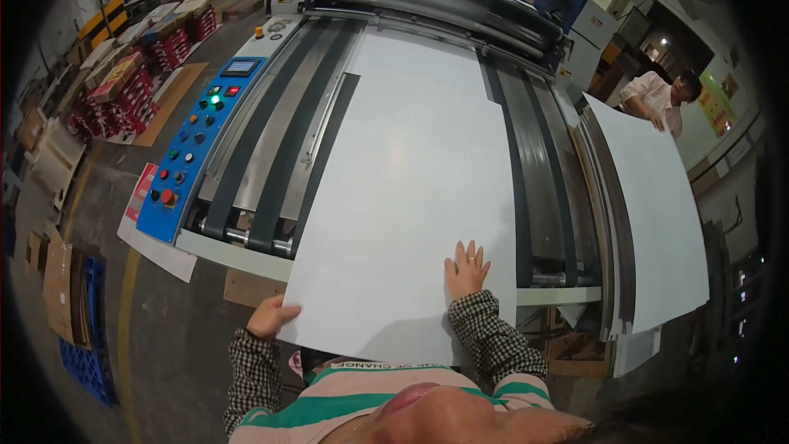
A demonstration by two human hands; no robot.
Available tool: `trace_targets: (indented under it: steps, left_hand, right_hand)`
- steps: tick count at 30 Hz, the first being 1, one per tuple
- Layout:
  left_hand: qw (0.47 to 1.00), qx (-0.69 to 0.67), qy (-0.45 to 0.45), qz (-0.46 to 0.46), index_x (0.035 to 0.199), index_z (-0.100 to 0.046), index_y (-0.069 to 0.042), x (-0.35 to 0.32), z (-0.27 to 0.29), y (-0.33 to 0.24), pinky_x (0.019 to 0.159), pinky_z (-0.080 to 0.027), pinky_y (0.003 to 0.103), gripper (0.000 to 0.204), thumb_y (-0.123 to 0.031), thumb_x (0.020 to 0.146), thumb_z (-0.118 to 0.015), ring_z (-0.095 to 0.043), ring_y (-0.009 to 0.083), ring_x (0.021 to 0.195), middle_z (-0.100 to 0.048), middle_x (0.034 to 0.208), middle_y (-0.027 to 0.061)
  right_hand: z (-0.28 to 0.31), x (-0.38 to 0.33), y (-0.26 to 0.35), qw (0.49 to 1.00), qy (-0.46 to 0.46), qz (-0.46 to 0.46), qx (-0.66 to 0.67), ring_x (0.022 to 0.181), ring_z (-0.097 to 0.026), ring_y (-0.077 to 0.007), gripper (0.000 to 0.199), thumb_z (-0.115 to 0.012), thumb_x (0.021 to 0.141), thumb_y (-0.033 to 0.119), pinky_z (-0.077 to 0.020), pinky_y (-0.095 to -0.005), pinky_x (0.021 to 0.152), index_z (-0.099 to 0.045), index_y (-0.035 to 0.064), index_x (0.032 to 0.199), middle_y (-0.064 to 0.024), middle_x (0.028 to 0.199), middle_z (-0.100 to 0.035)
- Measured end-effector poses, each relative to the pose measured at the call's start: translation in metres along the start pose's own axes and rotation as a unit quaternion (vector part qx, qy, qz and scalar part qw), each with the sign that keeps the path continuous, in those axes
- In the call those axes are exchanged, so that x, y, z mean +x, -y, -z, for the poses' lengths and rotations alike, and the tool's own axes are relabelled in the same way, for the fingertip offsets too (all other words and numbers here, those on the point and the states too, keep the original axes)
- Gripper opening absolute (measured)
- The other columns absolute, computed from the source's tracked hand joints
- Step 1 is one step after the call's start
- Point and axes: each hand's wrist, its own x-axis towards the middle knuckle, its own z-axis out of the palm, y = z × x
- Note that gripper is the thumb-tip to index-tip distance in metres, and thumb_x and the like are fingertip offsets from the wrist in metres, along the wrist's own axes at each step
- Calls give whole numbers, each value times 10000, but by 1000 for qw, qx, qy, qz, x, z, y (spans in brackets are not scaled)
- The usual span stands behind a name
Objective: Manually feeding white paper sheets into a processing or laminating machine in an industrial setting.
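Observation:
A large white sheet [403,197] lies over the dark conveyor belts of a roller machine, its near edge reaching back to my body. My left hand [267,317] grips its near left corner, thumb on top and the other fingers hidden beneath. Flat on the near right part of the sheet rests my right hand [468,270], fingers spread, holding nothing. Farther up, a second white sheet [423,57] runs toward the rollers [427,0]; a step in the outline marks where the two meet or overlap.
A blue control panel [193,148] with buttons and a small screen lines the machine's left side. At right, a stack of large white sheets [657,205] stands beside it, with another person [666,103] touching its far edge. Cardboard [62,288] and a blue pallet [86,362] are at left.

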Motion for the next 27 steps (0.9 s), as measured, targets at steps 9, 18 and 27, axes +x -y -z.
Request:
trace_targets:
  steps: [9, 18, 27]
  left_hand:
    - [998, -60, -34, 0, 967, -547, 66, 35, 8, -18, 676, -441, 269, 275, -76, 733, -577, -558, 159, 751, -592, 874, 95]
    - [928, 215, -277, -130, 931, -545, 61, 85, 5, -86, 568, -437, 310, 269, -110, 726, -577, -557, 195, 622, -586, 691, 118]
    - [854, 290, -400, -160, 897, -555, 53, 65, 2, -88, 600, -458, 331, 296, -202, 749, -571, -583, 256, 654, -600, 706, 150]
  right_hand:
    - [0, 64, 16, 999, 22, 39, -7, 1256, -100, -345, 539, -422, 816, 370, -50, -516, 994, -310, 111, 1276, -161, 1359, -172]
    - [-11, 173, 13, 988, -23, 117, 95, 1197, -248, -347, 443, -484, 795, 303, -148, -492, 981, -445, 69, 1169, -196, 1285, -300]
    - [211, 99, -239, 845, -375, -266, -273, 920, -505, -316, 362, -547, 706, 223, -409, -408, 773, -530, 103, 1047, -129, 979, -536]
